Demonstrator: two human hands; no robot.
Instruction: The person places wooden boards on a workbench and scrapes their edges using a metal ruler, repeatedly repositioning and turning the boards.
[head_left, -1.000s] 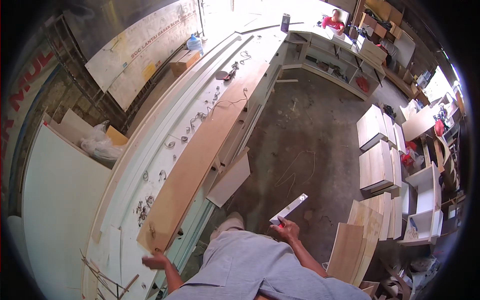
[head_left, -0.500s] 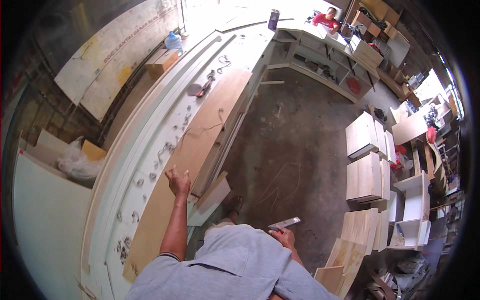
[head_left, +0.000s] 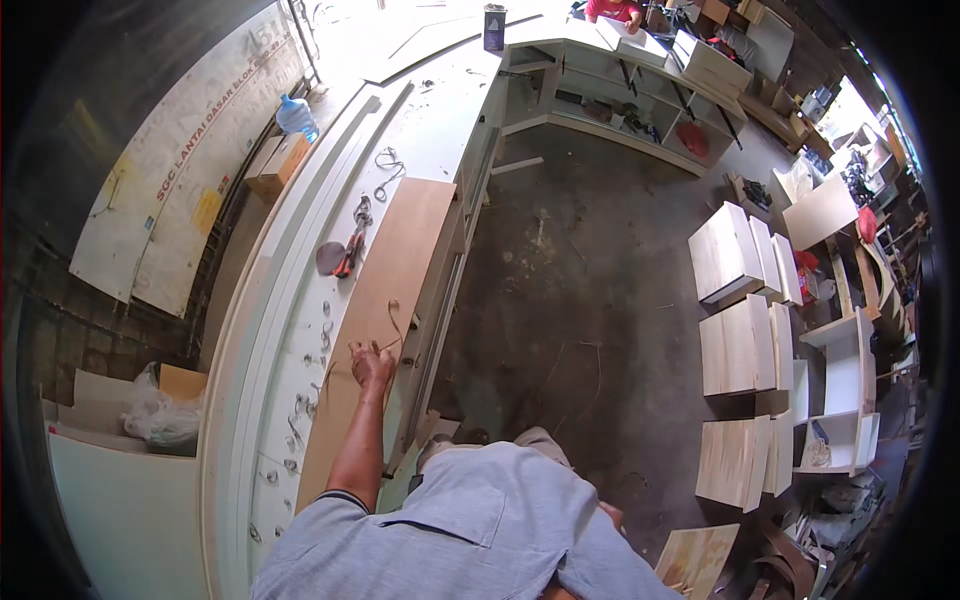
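My left hand [head_left: 372,366] is over a long tan wood board [head_left: 412,225], fingers bent together on a thin curled strip [head_left: 398,322] that lies across it. Part of the strip is hidden under the hand. My right hand [head_left: 613,516] shows only as a small patch beside my grey shirt; its fingers, and anything in them, are hidden. Left of the board, a red-and-black hand tool with a round dark disc [head_left: 331,259] rests on the white worktop [head_left: 300,350], with several curled scraps around it.
A dark tin [head_left: 494,27] stands at the worktop's far end. White open shelving [head_left: 620,95] curves along the back, a person in red [head_left: 615,12] behind it. Wooden drawer fronts [head_left: 738,350] stand on the concrete floor [head_left: 540,300] at right. A blue water jug [head_left: 296,117] is at left.
My left hand has moved forward along the board and closed onto the strip. My right hand has drawn back behind my shirt, and the flat pale-ended tool it held is out of sight.
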